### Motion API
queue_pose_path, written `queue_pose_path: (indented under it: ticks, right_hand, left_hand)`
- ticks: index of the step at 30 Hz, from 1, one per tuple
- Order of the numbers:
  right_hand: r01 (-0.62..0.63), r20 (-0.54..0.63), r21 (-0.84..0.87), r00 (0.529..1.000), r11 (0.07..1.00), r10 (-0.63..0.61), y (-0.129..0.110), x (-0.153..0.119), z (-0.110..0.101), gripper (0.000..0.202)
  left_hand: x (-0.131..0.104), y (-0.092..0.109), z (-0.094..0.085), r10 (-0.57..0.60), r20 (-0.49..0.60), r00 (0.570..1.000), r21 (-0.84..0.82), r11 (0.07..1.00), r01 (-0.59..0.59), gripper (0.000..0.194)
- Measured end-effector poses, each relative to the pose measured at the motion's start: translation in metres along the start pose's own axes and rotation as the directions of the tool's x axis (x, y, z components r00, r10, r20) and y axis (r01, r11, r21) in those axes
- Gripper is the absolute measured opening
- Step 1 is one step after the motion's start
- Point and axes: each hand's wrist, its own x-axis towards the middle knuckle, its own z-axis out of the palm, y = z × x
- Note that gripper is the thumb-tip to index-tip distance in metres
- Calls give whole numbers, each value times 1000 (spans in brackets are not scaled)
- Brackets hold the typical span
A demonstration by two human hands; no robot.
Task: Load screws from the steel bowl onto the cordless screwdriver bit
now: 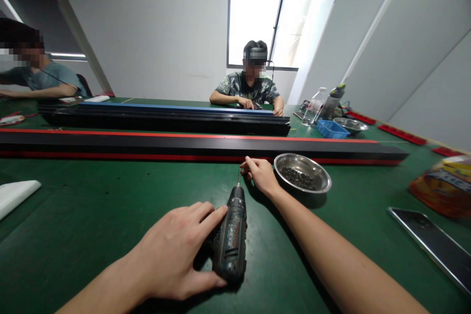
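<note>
My left hand (pixel 186 245) is wrapped against the left side of a black cordless drill (pixel 232 240), thumb at its rear and fingers beside its body. The drill points away from me, its thin driver bit (pixel 239 176) reaching toward the long bar. At the bit's tip, my right hand (pixel 260 172) has its thumb and fingers closed together; whatever is between them is too small to make out. Just right of that hand stands a steel bowl (pixel 324 185) with many small dark screws (pixel 299 177) in it. Behind it lies a long black bar (pixel 176 144) with red edges.
Farther back lie black and blue strips (pixel 165 115), with a co-worker (pixel 250 88) seated behind them. Another person (pixel 47 78) sits at left. A phone (pixel 430 240) and orange bag (pixel 445 186) are at right; a blue basket (pixel 331 130) and bottle (pixel 312 108) stand beyond.
</note>
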Motion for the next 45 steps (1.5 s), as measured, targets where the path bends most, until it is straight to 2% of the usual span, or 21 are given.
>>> queue_pose_path:
  ticks: [19, 38, 45]
  right_hand:
    - [7, -18, 21, 1000, 1000, -7, 1, 0, 1, 55]
    - [-18, -3, 238, 1000, 971, 19, 7, 4, -2, 57]
    - [-20, 7, 262, 1000, 965, 19, 8, 5, 0, 59]
  left_hand:
    - [-2, -3, 5, 16, -25, 1000, 9, 1000, -15, 96]
    - [-2, -2, 4, 0, -18, 1000, 17, 1000, 0, 96]
    - [0, -2, 3, 6, -15, 1000, 9, 1000, -6, 95]
